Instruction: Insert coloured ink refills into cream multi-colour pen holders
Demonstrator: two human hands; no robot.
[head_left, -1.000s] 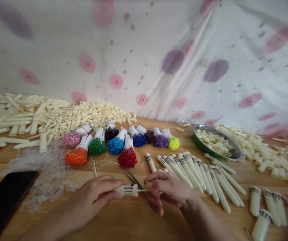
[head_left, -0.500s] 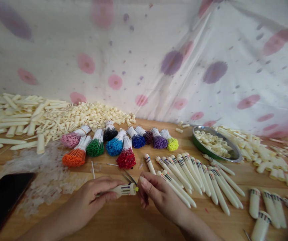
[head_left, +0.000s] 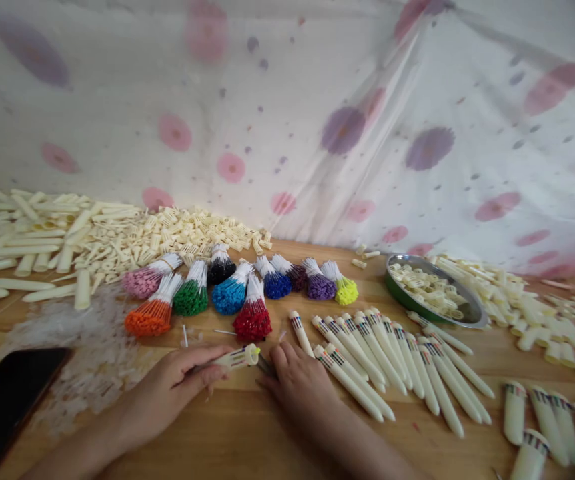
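Bowl (head_left: pixel 396 291), green-walled, at the right of the desk (head_left: pixel 247 437), holds cream plastic clips (head_left: pixel 430 288). Left hand (head_left: pixel 177 383) is closed round a cream pen barrel (head_left: pixel 235 358), lifted just off the desk near the red refill bundle (head_left: pixel 252 321). Right hand (head_left: pixel 300 385) lies palm-down beside it, fingertips on loose refills (head_left: pixel 266 365); can't tell its grip.

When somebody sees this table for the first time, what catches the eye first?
The bright bundles of refills, orange to yellow, mid-table. Right of them lies a row of cream pens; in front, the left hand holds a pen barrel, the right hand flat beside it.
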